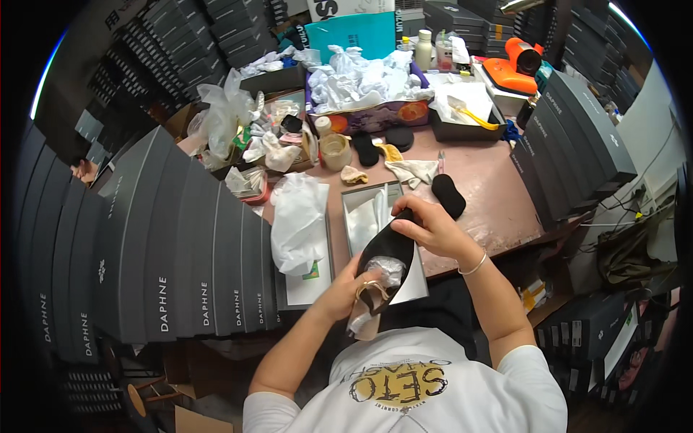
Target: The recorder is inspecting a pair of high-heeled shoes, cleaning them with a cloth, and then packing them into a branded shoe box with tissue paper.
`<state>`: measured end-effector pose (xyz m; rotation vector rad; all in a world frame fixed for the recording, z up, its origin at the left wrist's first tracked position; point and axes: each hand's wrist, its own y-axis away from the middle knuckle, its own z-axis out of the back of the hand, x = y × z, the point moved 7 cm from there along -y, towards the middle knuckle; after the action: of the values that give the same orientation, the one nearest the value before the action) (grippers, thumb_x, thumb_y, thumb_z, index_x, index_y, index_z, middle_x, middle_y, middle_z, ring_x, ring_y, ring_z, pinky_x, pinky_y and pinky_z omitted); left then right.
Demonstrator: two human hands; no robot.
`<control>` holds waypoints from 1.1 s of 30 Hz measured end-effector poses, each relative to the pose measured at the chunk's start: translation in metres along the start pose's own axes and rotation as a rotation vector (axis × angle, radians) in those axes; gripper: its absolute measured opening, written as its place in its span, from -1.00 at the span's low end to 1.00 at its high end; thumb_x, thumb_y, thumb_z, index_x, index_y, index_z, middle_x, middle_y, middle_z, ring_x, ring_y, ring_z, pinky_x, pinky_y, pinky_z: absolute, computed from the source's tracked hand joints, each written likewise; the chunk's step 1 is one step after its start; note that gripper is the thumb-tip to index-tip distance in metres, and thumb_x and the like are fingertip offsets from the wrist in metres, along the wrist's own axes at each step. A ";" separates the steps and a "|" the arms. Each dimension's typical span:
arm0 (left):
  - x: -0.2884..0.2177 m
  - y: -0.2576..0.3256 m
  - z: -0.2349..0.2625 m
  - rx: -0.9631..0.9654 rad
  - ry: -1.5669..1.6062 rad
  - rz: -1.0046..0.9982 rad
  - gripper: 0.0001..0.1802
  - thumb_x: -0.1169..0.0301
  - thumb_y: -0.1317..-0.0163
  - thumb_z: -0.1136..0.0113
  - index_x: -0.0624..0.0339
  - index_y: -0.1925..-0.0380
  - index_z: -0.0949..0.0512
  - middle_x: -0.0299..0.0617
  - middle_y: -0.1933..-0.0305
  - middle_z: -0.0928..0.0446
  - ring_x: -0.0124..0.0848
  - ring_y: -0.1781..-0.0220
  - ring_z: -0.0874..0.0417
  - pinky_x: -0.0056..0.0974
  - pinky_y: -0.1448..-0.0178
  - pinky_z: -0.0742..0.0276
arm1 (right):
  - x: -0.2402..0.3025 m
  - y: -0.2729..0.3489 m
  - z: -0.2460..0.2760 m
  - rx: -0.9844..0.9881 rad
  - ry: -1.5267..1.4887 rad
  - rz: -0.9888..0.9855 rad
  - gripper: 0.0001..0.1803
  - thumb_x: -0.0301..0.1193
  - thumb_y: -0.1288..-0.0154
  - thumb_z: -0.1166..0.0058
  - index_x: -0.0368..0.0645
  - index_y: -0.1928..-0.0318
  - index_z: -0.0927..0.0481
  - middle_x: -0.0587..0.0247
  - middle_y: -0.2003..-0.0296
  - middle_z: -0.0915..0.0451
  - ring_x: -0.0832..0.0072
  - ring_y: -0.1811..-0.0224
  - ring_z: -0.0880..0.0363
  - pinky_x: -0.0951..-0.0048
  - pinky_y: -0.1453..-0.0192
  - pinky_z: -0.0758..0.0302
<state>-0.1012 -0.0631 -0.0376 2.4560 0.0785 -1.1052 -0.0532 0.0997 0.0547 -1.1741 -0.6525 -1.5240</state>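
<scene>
A dark shoe (pixel 393 245) is held up in front of my chest, tilted, over an opened shoe box (pixel 415 289). My left hand (pixel 345 292) is closed round its lower end, beside a buckle-like strap. Crumpled clear wrapping (pixel 388 270) shows in the shoe's opening. My right hand (pixel 433 227) pinches the shoe's upper end between thumb and fingers. To the left of the box lies white tissue paper (pixel 297 224). Black insole-shaped pads (pixel 449 196) rest on the table, one just beyond my right hand.
Dark shoe boxes stand in a long row (pixel 195 245) at left and a stack (pixel 570 144) at right. On the pink table (pixel 498 216) are a jar (pixel 334 150), cloths (pixel 413 172) and a box of crumpled paper (pixel 368 115). An orange device (pixel 512 68) sits at the back right.
</scene>
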 end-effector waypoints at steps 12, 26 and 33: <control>0.028 0.036 0.022 -0.232 -0.007 -0.411 -0.15 0.65 -0.10 -0.01 -0.03 -0.37 0.09 -0.14 -0.04 -0.39 -0.41 0.10 -0.56 -0.25 0.02 -0.58 | 0.009 0.024 -0.092 -0.065 0.511 0.183 -0.61 -0.36 0.00 -0.34 -0.17 0.18 -0.48 0.18 0.39 -0.47 0.37 0.43 -0.49 0.40 0.34 -0.44; 0.027 0.032 0.043 -0.289 0.205 -0.366 -0.40 0.68 -0.10 -0.03 0.07 -0.17 -0.22 -0.19 0.08 -0.47 -0.39 0.13 -0.58 -0.18 0.01 -0.61 | -0.029 0.040 -0.060 -0.106 0.148 0.064 -0.58 -0.32 -0.20 -0.18 -0.28 -0.02 -0.52 -0.10 0.05 -0.54 0.05 -0.05 -0.47 0.05 -0.23 -0.26; 0.065 0.052 0.014 -0.248 0.067 -0.459 -0.22 -0.18 -0.35 0.18 0.09 -0.38 -0.03 -0.19 -0.34 -0.21 -0.30 -0.37 -0.22 -0.14 -0.40 -0.14 | -0.034 0.016 -0.168 0.206 0.179 0.094 -0.44 -0.02 -0.44 0.31 -0.38 0.21 -0.39 -0.11 0.22 -0.38 -0.02 0.00 -0.35 -0.25 -0.40 0.22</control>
<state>-0.0546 -0.1243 -0.0735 2.3032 0.7851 -1.1103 -0.0967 -0.0363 -0.0410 -0.8904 -0.6088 -1.4265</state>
